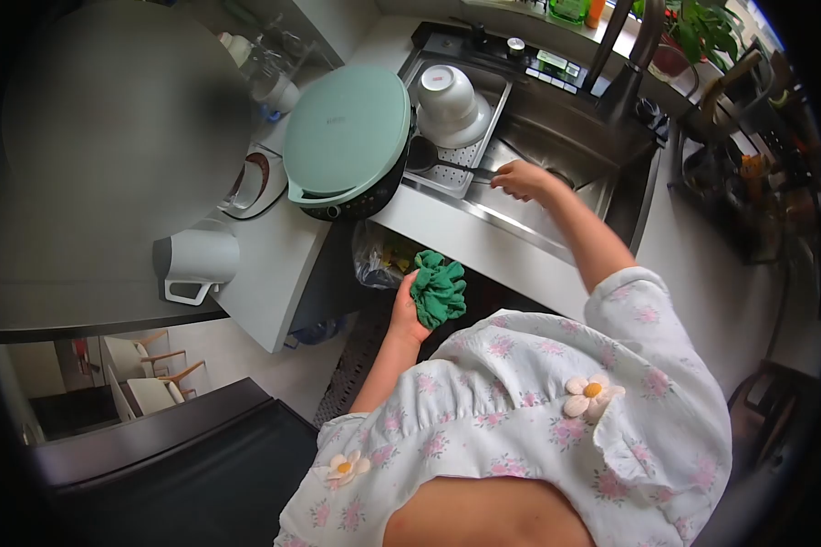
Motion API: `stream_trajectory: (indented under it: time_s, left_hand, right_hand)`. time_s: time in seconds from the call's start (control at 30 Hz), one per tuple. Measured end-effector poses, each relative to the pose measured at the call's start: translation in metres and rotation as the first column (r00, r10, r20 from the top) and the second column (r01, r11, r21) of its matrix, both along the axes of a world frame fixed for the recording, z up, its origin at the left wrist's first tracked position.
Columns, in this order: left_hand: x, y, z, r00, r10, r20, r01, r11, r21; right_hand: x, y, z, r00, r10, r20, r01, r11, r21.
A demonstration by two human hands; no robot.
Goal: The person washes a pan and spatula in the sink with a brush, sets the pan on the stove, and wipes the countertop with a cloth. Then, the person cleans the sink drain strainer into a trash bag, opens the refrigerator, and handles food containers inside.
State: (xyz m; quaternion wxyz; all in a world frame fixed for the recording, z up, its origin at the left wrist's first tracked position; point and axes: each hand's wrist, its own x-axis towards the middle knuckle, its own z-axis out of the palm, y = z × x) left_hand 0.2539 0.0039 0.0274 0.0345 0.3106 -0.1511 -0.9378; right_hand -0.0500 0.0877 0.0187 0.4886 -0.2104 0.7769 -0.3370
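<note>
My left hand is closed on a bunched green cloth, held in front of the counter edge at about the height of my waist. Over the sink's near side, my right hand grips the handle end of a black ladle. The ladle's round head points left, at the perforated drain tray; whether it rests on the tray I cannot tell. White bowls sit upside down on that tray, stacked behind the ladle.
A round appliance with a mint-green lid stands left of the sink. Further left is a white mug. A plastic bag hangs below the counter edge. The faucet rises behind the sink; utensils crowd the right.
</note>
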Motion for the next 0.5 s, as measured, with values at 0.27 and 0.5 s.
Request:
stream_trajectory:
  time_s: [0.27,0.5]
  left_hand:
    - [0.065,-0.027,-0.004,0.999,-0.023,-0.022,0.023,0.999,0.028]
    - [0.104,-0.045,-0.010,0.994,-0.103,0.044,0.102,0.995,0.022]
  right_hand:
    - [0.057,0.138,0.090,0.953,-0.290,0.088,0.297,0.951,-0.088]
    - [0.132,0.207,0.015,0.198,-0.268,-0.943,0.373,0.910,-0.180]
